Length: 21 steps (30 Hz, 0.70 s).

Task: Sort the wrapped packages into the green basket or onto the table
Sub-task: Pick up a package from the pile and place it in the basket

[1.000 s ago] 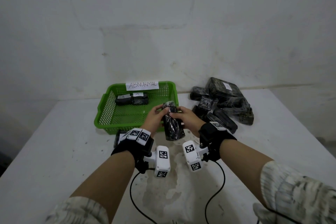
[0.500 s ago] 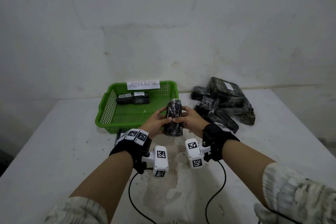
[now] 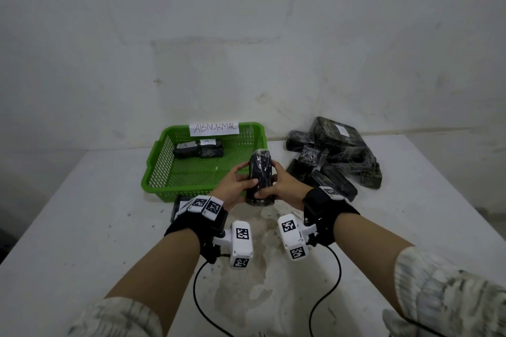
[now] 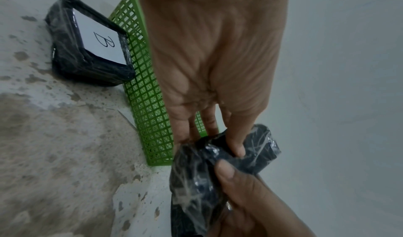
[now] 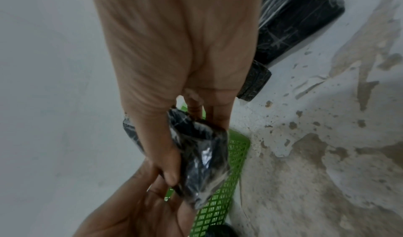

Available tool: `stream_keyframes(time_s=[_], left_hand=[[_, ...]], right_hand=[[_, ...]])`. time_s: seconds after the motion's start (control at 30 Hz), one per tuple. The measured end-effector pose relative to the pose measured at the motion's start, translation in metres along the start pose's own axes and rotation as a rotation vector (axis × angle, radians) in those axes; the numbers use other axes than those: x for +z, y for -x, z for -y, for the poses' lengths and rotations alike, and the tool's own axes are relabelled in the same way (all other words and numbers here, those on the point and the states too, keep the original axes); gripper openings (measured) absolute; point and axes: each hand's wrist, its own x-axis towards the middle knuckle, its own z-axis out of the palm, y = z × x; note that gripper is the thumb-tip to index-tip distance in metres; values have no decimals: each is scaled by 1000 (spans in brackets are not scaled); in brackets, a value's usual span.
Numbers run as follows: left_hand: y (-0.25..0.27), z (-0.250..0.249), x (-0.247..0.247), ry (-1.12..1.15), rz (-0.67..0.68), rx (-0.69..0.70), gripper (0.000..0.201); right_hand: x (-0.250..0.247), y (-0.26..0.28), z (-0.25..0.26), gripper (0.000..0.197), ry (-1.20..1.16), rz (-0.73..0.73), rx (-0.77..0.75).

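a green basket (image 3: 157,172) with a paper sign reading "abnormal" (image 3: 214,128) sat on the left of a white table (image 3: 68,227), two dark wrapped packages (image 3: 198,150) inside it. a package labelled "b" (image 4: 91,42) lay on the table against the basket's near wall. at centre, the left hand (image 3: 232,186) and right hand (image 3: 286,186) each curled fingers and thumb round one black film-wrapped package (image 3: 259,178), held upright above the basket's near right corner. to the right lay a pile of wrapped packages (image 3: 336,156).
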Motion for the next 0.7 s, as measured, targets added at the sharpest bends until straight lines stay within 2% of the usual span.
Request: stream_keyframes(time_s=[0.1, 0.2, 0.27, 0.33, 0.43, 0.5, 0.6, 0.7], left_hand=[[-1, 1, -2, 5, -40, 18, 62], [-1, 0, -2, -60, -67, 78, 69], [-1, -2, 0, -135, -108, 131, 67], [-2, -5, 2, -119, -140, 136, 56], [-1, -8, 3, -18, -133, 50, 39], [-1, -7, 2, -22, -119, 26, 40], [-2, -2, 2, -17, -102, 42, 42], [-3, 0, 2, 5, -99, 42, 33]], right_hand=[[0, 2, 1, 99, 27, 42, -16], [0, 0, 0, 102, 101, 3, -45], [1, -2, -1, 99, 148, -6, -78], [2, -1, -2, 88, 123, -9, -73], [4, 1, 3, 49, 110, -66, -30], [6, 2, 6, 25, 161, -109, -43], [11, 0, 7, 20, 170, -113, -53], [15, -4, 5, 21, 156, -135, -31]])
